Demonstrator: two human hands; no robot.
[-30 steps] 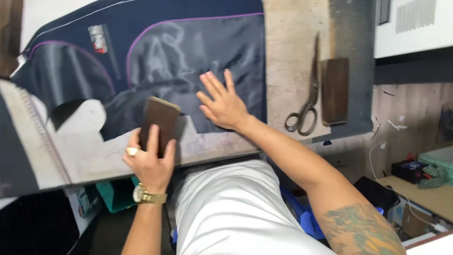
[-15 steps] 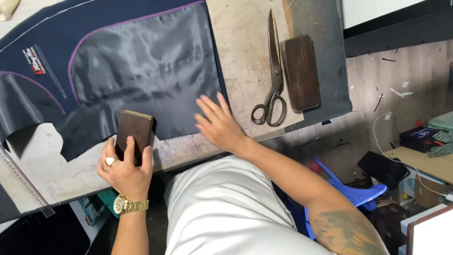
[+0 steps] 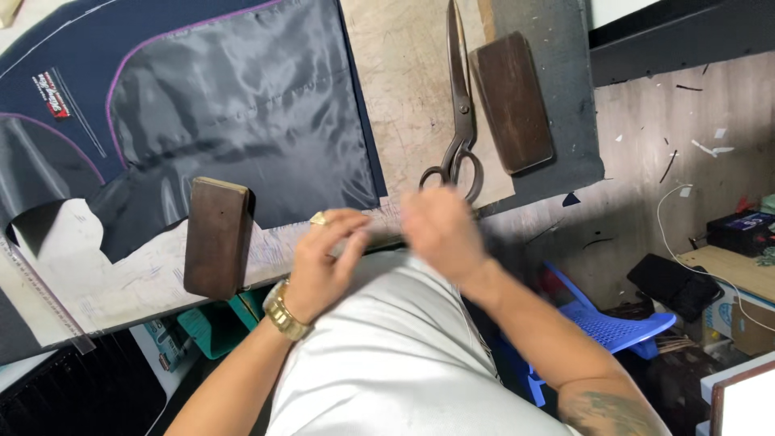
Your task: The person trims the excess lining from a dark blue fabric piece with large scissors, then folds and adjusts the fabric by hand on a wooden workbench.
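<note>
The left hand [image 3: 323, 262] has been lifted off the wooden block [image 3: 216, 237], and the right hand [image 3: 440, 234] withdrawn from the dark lining fabric [image 3: 242, 121]. Both hands are held together at the surface [image 3: 404, 105] edge, blurred; their grip cannot be told. The block is left lying beside the fabric's lower edge.

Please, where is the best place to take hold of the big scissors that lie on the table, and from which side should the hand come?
Probably by the two loop handles of the scissors, which lie at the table edge nearest the right hand. Come from that near edge: the long blades point away, so the fingers stay off them.
</note>
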